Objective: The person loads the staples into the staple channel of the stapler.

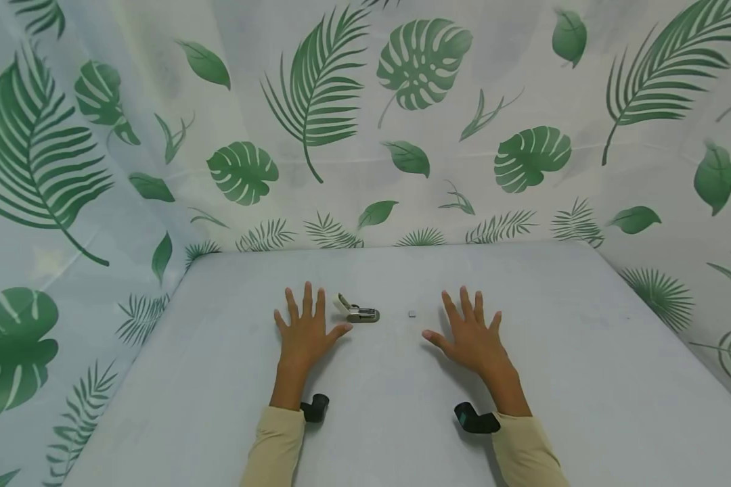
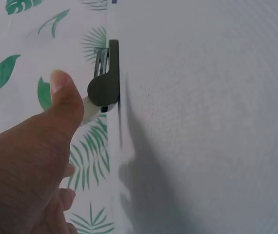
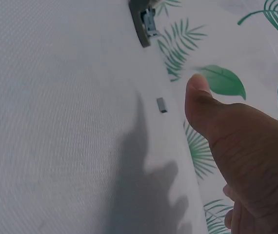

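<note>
Mini stapler [image 1: 364, 314] mid-frame looks light, stiff, best pinched at base [image 1: 361, 320]; left hand [image 1: 304, 335], right hand [image 1: 474, 339] spread, empty.

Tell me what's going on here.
A person's left hand and right hand are spread open over the white table, neither holding anything. Between them sits a small stapler with its top raised, close to the left thumb. A tiny grey block, possibly staples, lies apart from it, nearer the right hand.
</note>
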`<state>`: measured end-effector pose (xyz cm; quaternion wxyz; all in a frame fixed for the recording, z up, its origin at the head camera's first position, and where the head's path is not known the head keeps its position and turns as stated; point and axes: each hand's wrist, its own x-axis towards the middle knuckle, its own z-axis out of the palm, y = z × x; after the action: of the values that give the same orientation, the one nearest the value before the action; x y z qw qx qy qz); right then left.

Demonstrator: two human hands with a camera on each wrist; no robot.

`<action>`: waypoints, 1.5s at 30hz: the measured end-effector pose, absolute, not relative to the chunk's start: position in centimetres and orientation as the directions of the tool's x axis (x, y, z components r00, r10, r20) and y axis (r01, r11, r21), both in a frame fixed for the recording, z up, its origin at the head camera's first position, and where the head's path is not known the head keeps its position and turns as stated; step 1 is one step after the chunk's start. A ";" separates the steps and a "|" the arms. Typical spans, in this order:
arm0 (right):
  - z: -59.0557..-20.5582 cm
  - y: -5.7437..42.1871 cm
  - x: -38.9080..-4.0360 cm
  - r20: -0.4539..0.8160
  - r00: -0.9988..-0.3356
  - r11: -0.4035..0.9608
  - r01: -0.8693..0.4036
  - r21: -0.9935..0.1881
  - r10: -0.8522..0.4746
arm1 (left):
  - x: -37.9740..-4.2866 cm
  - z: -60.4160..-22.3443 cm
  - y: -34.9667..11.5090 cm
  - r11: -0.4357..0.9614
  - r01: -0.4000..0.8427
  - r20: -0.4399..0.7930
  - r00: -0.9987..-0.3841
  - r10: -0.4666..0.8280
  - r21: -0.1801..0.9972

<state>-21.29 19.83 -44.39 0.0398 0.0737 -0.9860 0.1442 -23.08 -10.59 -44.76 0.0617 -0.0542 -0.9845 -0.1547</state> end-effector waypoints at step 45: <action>-46.9 17.9 -24.5 0.105 -0.985 0.818 -0.171 -0.549 -0.135 | -24.3 -46.3 -6.3 0.458 0.215 0.125 -0.968 0.218 0.863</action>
<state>-24.53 17.92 -46.86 0.0307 0.0804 -0.9530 0.2904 -24.35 -6.28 -46.30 -0.0015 -0.1267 -0.8537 -0.5051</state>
